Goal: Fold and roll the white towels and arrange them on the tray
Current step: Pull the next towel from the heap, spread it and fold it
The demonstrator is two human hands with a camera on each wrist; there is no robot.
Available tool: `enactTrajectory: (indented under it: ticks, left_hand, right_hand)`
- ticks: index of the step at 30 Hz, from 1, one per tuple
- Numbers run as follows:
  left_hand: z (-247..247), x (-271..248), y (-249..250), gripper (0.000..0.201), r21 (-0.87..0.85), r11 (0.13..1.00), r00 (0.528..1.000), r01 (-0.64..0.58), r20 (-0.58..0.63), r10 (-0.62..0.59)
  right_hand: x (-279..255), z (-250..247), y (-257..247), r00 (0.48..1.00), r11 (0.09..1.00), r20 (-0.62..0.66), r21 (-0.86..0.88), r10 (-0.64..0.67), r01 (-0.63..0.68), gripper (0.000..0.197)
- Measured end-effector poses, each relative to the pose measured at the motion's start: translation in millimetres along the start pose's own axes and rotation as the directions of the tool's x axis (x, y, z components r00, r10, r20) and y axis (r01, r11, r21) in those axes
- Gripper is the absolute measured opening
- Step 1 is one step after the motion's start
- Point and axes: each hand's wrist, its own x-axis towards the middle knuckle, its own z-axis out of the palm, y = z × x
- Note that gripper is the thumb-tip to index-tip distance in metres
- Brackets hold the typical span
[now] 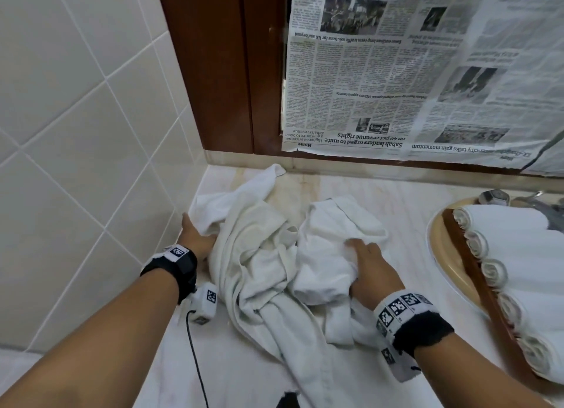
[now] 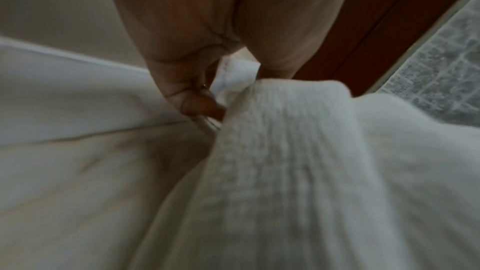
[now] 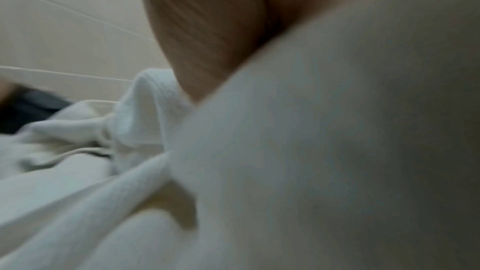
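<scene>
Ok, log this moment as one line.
left hand: grips crumpled towels | right hand: grips same heap | tray: rolled towels lined up

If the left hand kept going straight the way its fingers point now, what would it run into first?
The left hand, gripping the crumpled white towel at the counter's left edge, points up-left towards the white tiled wall. That wall looks like the first thing in its path, almost at the fingertips, though depth is hard to judge.

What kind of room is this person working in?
Most likely a bathroom, perhaps in a hotel. A tiled wall meets a pale stone counter, a tap stands over a basin, and rolled white towels line a wooden tray.
</scene>
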Motion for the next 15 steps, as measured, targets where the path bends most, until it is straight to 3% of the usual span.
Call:
enactTrajectory:
  ticks: [2,4,5,8,10,13,15]
  left_hand:
    - [1,13,8,0.075,0.160,0.981,0.994,-0.106,0.035,0.102]
    - [1,16,28,0.035,0.332,0.924,0.982,-0.190,0.081,0.173]
    - [0,13,42,0.025,0.328,0.920,0.977,-0.213,0.075,0.200]
    - [-3,-3,86,0.025,0.043,0.956,0.957,-0.289,0.042,0.287]
    - [-12,-28,114,0.029,-0.148,0.938,0.948,-0.314,0.004,0.318]
    - [-37,-73,138,0.027,-0.429,0.840,0.941,-0.333,-0.097,0.324]
    - [-60,-101,141,0.027,-0.492,0.785,0.925,-0.377,-0.169,0.339]
  right_hand:
    - [-14,-3,-24,0.989,0.983,0.069,-0.117,-0.131,0.139,0.103]
    - [-28,1,-47,0.934,0.915,0.214,-0.227,-0.286,0.333,0.114]
    - [-32,6,-53,0.895,0.869,0.292,-0.269,-0.338,0.416,0.114]
    - [-34,30,-63,0.805,0.756,0.413,-0.327,-0.426,0.567,0.105]
    - [-28,42,-69,0.786,0.709,0.436,-0.369,-0.438,0.600,0.097]
    - [-7,57,-79,0.786,0.689,0.442,-0.401,-0.433,0.604,0.091]
    - [16,59,-88,0.813,0.703,0.416,-0.424,-0.408,0.570,0.086]
